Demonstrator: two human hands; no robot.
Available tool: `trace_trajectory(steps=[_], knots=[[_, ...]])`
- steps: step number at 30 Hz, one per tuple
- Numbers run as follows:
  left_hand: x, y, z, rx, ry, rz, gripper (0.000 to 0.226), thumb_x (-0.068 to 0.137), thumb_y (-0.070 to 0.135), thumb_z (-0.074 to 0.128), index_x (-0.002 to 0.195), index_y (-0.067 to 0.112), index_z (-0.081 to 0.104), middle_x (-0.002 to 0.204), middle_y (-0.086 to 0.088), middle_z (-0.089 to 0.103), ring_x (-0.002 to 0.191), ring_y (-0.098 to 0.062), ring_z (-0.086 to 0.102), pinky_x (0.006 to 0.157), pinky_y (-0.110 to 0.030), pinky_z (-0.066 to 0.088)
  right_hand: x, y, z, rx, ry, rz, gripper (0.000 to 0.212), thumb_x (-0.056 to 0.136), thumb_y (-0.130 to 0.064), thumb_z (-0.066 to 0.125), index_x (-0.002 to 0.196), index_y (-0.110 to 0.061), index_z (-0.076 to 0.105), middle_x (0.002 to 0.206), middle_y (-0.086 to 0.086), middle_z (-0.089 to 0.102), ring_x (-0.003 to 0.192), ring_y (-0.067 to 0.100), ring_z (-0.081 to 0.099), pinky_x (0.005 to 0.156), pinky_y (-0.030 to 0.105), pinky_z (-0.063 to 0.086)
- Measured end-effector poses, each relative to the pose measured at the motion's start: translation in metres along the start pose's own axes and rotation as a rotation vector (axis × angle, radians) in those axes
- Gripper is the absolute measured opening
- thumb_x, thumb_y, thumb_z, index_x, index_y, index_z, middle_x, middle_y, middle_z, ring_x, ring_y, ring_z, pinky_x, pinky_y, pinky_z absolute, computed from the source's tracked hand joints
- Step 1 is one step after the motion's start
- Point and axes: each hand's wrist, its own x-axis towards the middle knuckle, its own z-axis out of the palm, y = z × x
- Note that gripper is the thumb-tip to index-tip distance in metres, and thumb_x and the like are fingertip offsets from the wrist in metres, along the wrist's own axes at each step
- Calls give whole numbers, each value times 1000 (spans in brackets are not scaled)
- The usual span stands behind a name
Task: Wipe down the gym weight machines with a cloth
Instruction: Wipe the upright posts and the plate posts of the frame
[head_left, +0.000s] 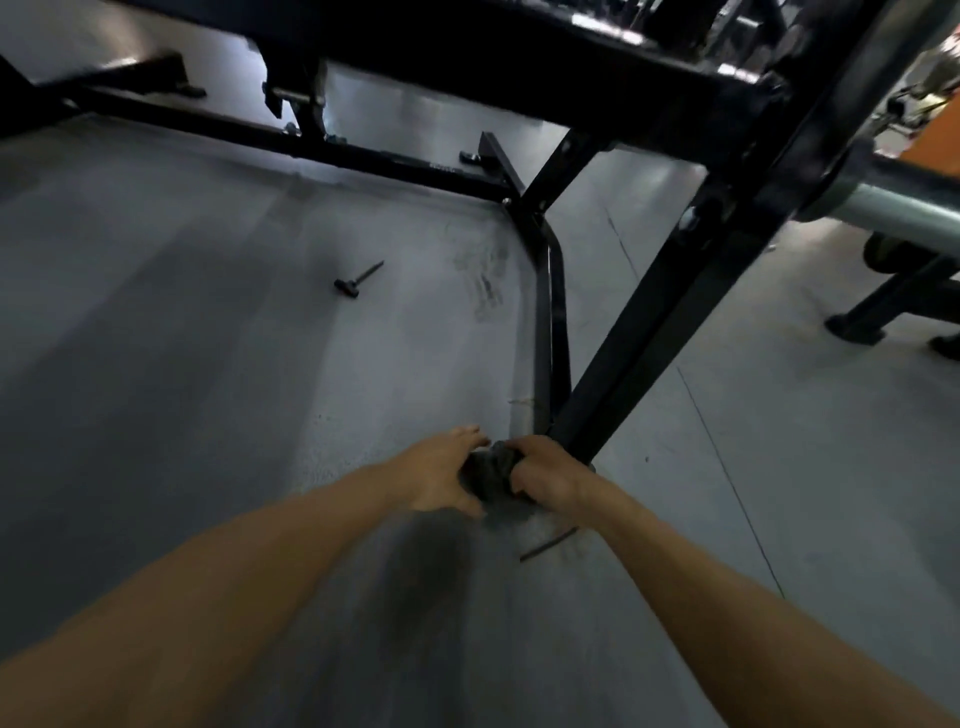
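Across the far side of the scene runs the black frame (519, 57) of a weight machine, its heavy top beam dark overhead, a slanted upright (649, 322) dropping from far right down to the grey floor (182, 312) near the hands, and a low base rail (545, 312) bending along the floor beside it. With the head this low and close under the beam, rising carelessly could bring it against the steel; that is a judgement from the angle of view. At the foot of the upright both hands meet on the dark cloth (488, 470), which sits bunched between them, just off the rail's near end. The right hand (545, 475) has its grip curled round the cloth, fingers tucked into the folds, while the left hand (441, 475) lies with fingers fairly straight against the cloth's left side, thumb spread toward the near. A wad this tightly bunched would likely wipe only a narrow strip and leave the lower post streaked. Fingers working into the corner where upright meets rail could be pinched or scraped on an edge. Further left on the floor lies a small T-shaped pin (358, 280), and a thin dark rod (548, 543) lies near the right wrist; either could roll underfoot or under a knee.
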Motion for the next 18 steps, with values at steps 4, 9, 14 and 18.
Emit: trace_trajectory(steps=[4, 9, 14, 18], knots=[[-11, 26, -20, -257, 110, -2, 43, 74, 28, 91, 110, 13, 72, 103, -1, 73, 93, -11, 65, 66, -6, 46, -28, -5, -26, 370, 66, -45, 37, 79, 15, 50, 103, -7, 67, 98, 18, 66, 96, 29, 63, 85, 39, 57], [-30, 76, -48, -399, 144, 12, 40, 73, 33, 91, 103, 13, 73, 97, -5, 75, 86, -14, 71, 75, -31, 57, -62, -4, -67, 637, 92, -61, 44, 68, 5, 52, 111, -1, 59, 96, 19, 56, 89, 33, 56, 65, 35, 50], [-39, 147, -66, -456, 120, 141, 37, 81, 31, 86, 112, 28, 66, 103, 10, 71, 85, 3, 68, 69, -11, 52, -102, 8, -123, 690, 8, -176, 34, 89, -7, 72, 122, -6, 65, 116, 19, 69, 108, 32, 68, 95, 47, 57], [-26, 211, -70, -379, 93, 218, 30, 86, 37, 80, 111, 29, 66, 102, 10, 71, 89, -1, 68, 75, -18, 56, -142, 23, -177, 440, 252, -320, 17, 87, -16, 79, 100, -10, 72, 96, 3, 75, 88, 17, 73, 75, 31, 61]])
